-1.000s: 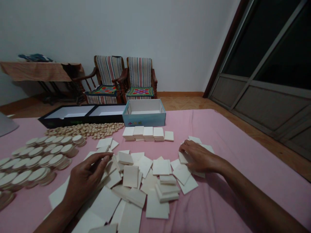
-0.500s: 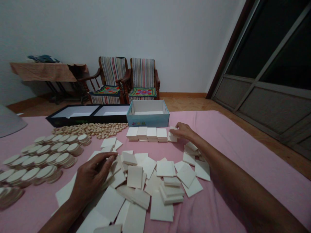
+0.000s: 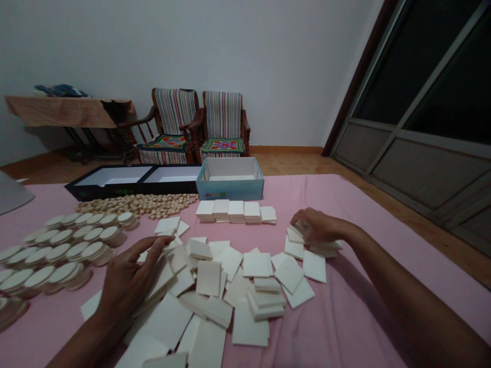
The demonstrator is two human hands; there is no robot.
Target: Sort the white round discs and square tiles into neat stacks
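A loose heap of square, pale wooden tiles (image 3: 209,278) spreads in front of me. My left hand (image 3: 128,278) rests at the heap's left side, thumb and index tips together; anything between them is hidden. Over a smaller bunch of tiles (image 3: 294,249) on the right, my right hand (image 3: 316,225) reaches down with bent fingers, their tips mostly out of sight among the tiles. Beyond the heap stands a row of neat tile stacks (image 3: 236,210). Its rightmost stack (image 3: 268,214) is lower than its neighbours.
Round wooden discs (image 3: 61,253) lie in overlapping rows at left. Behind them are many small wooden beads (image 3: 141,205), a black two-part tray (image 3: 111,192) and a light-blue box (image 3: 230,190). Everything sits on a pink cloth (image 3: 360,209). Two armchairs (image 3: 222,115) stand against the wall.
My right hand has left the rightmost stack and moved right and nearer, down onto the loose tiles. My left hand stays by the heap. The view has shifted slightly.
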